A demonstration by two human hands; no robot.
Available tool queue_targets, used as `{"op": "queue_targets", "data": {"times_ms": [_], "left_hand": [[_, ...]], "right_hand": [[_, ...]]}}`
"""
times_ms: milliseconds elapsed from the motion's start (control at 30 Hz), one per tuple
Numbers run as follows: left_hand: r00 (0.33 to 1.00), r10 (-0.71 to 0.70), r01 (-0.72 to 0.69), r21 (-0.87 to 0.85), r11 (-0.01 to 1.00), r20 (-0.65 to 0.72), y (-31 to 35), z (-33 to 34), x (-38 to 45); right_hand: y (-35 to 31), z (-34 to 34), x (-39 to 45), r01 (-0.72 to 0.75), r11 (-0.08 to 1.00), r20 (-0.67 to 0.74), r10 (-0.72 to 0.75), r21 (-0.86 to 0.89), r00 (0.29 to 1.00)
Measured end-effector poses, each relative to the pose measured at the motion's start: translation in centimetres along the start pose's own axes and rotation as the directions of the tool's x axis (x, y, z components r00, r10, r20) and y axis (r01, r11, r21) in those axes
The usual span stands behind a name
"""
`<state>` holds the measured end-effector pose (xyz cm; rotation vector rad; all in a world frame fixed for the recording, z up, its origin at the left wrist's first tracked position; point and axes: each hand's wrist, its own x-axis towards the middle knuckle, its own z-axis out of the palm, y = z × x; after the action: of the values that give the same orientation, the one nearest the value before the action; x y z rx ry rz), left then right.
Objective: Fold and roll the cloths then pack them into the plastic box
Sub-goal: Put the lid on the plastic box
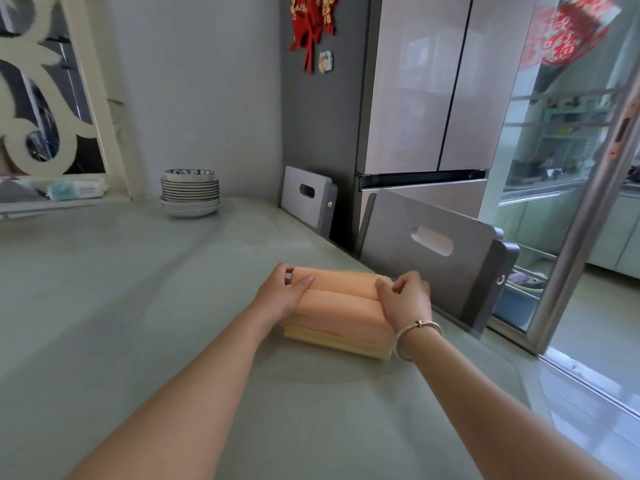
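A stack of folded cloths (337, 320) sits on the pale green bench (138, 306), a little right of the middle of the frame: peach-orange layers on top and thin pale yellow layers at the bottom, their edges squared into a block. The topmost peach cloth (341, 284) is partly rolled, showing as two rounded ridges side by side across the far end of the stack. The left hand (284, 292) is at the roll's left end, its grip closed on the peach cloth with the thumb lying on top and the fingers curled round the far side. The right hand (403, 294) holds the right end in the same way, fingers bent over the roll and thumb pressing its near side; a bracelet (417, 332) circles that wrist. No plastic box can be made out. In the upper left of the frame a stack of plates with a patterned bowl (189, 194) stands by the wall, well apart from the cloths. Two grey boards with handle slots (433, 251) lean at the bench's far right edge, just beyond the right hand, in front of a refrigerator (426, 84) in the upper middle.
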<state>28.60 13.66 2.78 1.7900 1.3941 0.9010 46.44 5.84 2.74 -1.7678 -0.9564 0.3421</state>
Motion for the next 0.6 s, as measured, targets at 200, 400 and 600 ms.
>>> {"op": "queue_targets", "data": {"times_ms": [200, 400, 600], "left_hand": [[0.989, -0.009, 0.034, 0.175, 0.984, -0.145, -4.2, -7.3, -4.7], [0.926, -0.151, 0.211, 0.144, 0.967, -0.345, -7.5, -16.7, -10.5], [0.905, -0.297, 0.373, 0.233, 0.898, -0.303, -8.0, -20.1, -11.9]], "right_hand": [[-3.7, 4.6, -3.7, 0.188, 0.981, 0.280, -0.168, -0.046, 0.945], [-8.0, 11.6, -10.4, 0.281, 0.959, 0.530, -0.221, -0.034, 0.819], [-10.8, 13.7, -12.7, 0.369, 0.924, 0.578, -0.248, -0.100, 0.777]]}}
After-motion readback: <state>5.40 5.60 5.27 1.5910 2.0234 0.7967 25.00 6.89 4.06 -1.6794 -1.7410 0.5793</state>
